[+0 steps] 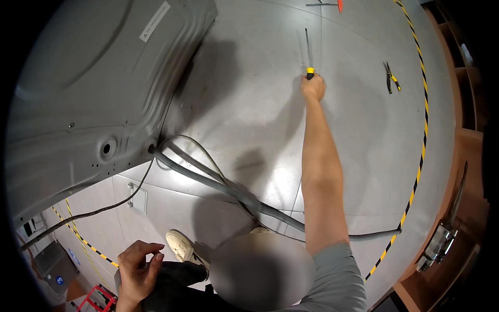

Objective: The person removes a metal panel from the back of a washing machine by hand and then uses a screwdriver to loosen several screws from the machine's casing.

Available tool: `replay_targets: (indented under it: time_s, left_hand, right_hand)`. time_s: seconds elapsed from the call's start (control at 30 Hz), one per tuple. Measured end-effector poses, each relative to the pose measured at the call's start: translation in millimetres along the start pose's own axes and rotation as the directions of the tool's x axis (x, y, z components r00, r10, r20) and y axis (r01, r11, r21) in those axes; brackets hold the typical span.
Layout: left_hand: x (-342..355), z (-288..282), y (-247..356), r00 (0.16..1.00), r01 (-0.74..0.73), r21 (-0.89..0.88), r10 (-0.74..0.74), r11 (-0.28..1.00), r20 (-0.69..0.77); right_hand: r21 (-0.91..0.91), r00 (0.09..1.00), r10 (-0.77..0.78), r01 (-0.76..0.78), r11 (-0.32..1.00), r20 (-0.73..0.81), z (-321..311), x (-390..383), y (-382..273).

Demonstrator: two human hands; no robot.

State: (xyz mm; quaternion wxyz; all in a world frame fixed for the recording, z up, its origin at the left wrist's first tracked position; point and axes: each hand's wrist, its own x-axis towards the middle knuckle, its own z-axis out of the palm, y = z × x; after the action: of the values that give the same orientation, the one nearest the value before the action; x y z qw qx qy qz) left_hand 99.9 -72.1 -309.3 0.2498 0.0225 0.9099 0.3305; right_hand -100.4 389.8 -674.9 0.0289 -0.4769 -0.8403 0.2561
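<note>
The right hand [314, 87] wraps the screwdriver [309, 57] by its handle, shaft pointing ahead, likely to leave the tip free; pliers [389, 75] lie rightward. The left hand [138, 268] half-curls, its contents unclear.

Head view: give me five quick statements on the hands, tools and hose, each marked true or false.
1. The right hand holds a screwdriver. True.
2. The tool lying to the right of that hand is a hammer. False: it is a pair of pliers, lying on the floor.
3. A thick grey hose runs to the grey metal casing. True.
4. The screwdriver's tip points toward the person's body. False: it points away, toward the top of the view.
5. A light-coloured shoe shows to the right of the left hand. True.
</note>
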Motion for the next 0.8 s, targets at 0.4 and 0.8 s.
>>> replay_targets:
  time_s: [0.4, 0.8]
  left_hand:
    - [4.4, -4.4, -2.3, 0.997, -0.048, 0.121, 0.041, 0.991, 0.060]
    - [11.6, -9.3, -1.8, 0.996, 0.002, 0.138, -0.013, 0.990, 0.083]
  right_hand:
    - [0.302, 0.963, -0.094, 0.171, 0.938, -0.254, -21.7, 9.3, 50.2]
    - [0.644, 0.987, -0.096, -0.011, 0.765, 0.130, -27.6, 6.7, 43.1]
